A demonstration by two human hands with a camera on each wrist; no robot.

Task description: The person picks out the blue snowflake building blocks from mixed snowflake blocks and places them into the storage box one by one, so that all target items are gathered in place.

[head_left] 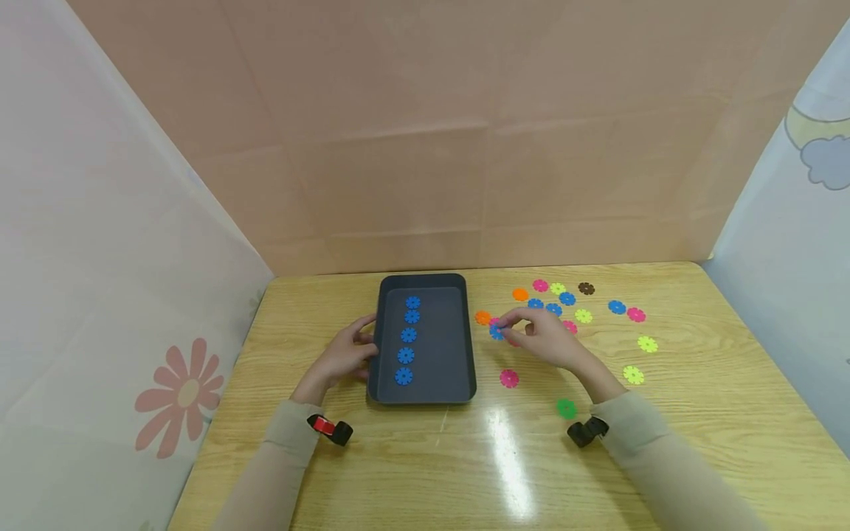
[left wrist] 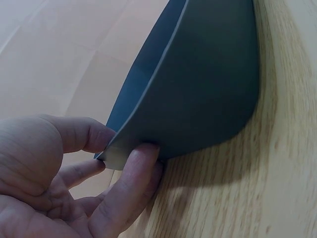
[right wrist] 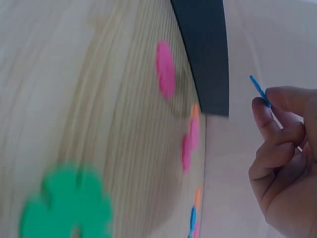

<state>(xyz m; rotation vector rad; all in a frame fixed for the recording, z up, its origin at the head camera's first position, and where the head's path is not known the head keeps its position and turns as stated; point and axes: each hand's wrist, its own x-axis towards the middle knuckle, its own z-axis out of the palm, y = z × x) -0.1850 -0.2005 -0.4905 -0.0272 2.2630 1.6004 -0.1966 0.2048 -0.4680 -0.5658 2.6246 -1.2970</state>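
Observation:
A dark grey rectangular tray lies on the table, with several blue notched plastic discs in a column along the left of its floor. At its left side, my left hand grips the tray wall, thumb and fingers at the rim in the left wrist view. My right hand is to the right of the tray. Between its thumb and forefinger it pinches a blue notched disc, seen edge-on and raised above the table in the right wrist view.
Loose notched discs in several colours are scattered right of the tray, among them a pink disc, a green disc, an orange disc and a brown disc. A cloth-covered wall stands behind the table.

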